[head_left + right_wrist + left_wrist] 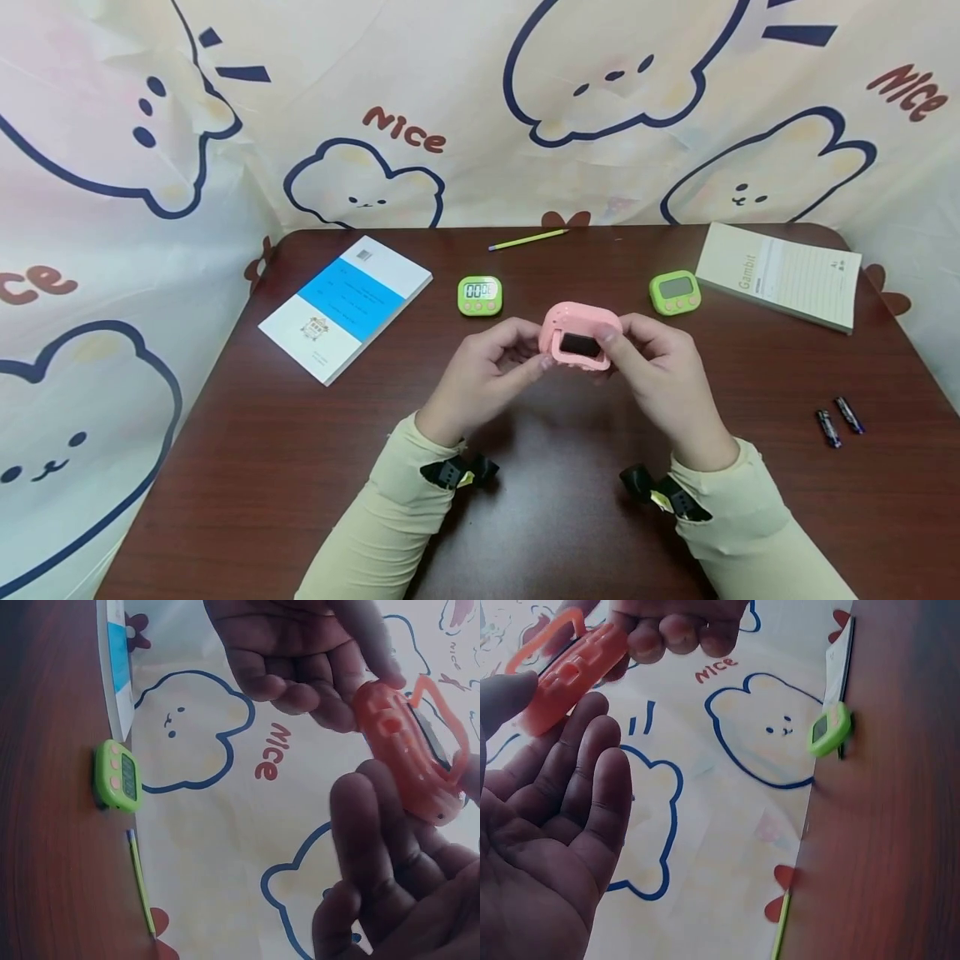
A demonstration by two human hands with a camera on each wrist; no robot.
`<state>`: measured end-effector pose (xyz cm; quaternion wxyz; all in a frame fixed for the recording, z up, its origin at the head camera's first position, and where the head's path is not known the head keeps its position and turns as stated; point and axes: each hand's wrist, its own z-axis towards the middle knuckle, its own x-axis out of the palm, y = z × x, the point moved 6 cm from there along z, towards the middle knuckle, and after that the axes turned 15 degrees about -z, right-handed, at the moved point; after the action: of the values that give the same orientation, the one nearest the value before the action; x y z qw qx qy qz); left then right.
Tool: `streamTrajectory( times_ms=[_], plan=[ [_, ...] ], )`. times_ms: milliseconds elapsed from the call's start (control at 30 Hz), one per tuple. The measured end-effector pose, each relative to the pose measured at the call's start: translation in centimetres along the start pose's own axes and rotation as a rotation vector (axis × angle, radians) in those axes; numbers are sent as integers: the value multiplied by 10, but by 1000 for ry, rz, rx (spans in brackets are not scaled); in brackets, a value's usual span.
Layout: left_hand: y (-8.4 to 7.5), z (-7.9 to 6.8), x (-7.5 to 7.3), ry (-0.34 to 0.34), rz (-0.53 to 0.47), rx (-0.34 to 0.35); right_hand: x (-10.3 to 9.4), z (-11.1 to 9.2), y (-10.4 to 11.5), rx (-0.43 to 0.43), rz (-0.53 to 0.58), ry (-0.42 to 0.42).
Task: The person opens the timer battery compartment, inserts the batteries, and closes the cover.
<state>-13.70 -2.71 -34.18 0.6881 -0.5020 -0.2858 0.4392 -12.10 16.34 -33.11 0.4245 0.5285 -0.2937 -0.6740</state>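
Both hands hold a pink timer (576,320) above the middle of the table. The side facing the head camera has a dark rectangle, and a pink loop-shaped stand sticks out from it in both wrist views. My left hand (487,375) pinches the timer's left end between thumb and fingers. At the other end my right hand (667,379) grips it, thumb lying over the edge of the dark rectangle and fingers behind. In the right wrist view, raised buttons show along the edge of the pink timer (401,742).
Behind the hands stand a green timer (480,296) with lit digits and another green timer (675,292) with a blank screen. A book (348,304) lies left, a pencil (528,240) at the back, a notepad (780,275) back right. Two batteries (828,428) lie at right.
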Motion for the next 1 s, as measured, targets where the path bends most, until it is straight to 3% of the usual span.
streamTrajectory(
  times_ms=[200, 333, 500, 600, 1000],
  plan=[
    [3, -2, 5, 38, -152, -56, 2, -2, 3, -70, -11, 11],
    [5, -3, 9, 93, -210, -73, 9, -3, 3, -151, -67, 84],
    [6, -2, 12, 98, -27, -46, 21, -3, -1, -198, -96, 205],
    [6, -2, 12, 99, 55, -24, 23, -3, -3, -200, -101, 223],
    [12, -1, 12, 92, 87, -56, 31, -2, -9, -105, -20, 116]
  ],
)
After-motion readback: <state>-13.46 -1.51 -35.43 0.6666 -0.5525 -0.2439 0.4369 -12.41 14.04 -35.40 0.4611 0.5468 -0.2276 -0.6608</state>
